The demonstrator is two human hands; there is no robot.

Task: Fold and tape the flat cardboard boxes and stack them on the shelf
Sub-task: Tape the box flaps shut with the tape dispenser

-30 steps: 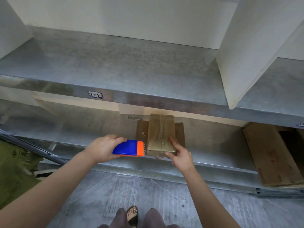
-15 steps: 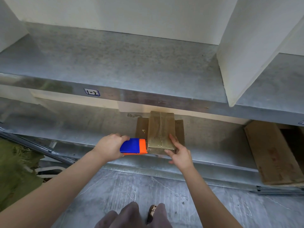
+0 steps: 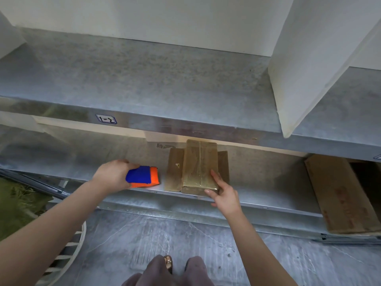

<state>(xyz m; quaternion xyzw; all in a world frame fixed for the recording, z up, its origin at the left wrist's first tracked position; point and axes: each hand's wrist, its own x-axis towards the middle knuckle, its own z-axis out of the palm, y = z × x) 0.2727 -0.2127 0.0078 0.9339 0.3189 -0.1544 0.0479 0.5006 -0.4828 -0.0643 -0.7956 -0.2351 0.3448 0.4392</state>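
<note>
Two-level metal rack is viewed from above. A small taped box (image 3: 200,164) is seen on the lower shelf (image 3: 82,162), stacked on a wider brown box (image 3: 174,170) whose sides show out left and right of it. A tape seam is visible down the middle of the top one.

The right grip (image 3: 224,193) is laid against the taped box's near right corner, with the fingers held fairly straight along the edge and the thumb at the front face. Nothing is clasped, and the contact is judged to be a push or a squaring-up.

The left grip (image 3: 112,176) is wrapped around a blue and orange tape dispenser (image 3: 143,176), held low at the shelf's front edge, just left of the stack and apart from it. Whether it rests on the metal cannot be told.

Progress is judged as follows. At least one box is folded, taped and shelved, and its final alignment appears to be in hand. Whether the wider box below is taped cannot be told. A flat cardboard sheet (image 3: 340,195) is seen well to the right on the same shelf, apparently not yet folded, so more folding, taping and stacking is likely left. The upper shelf (image 3: 144,79) carries no boxes in view.
</note>
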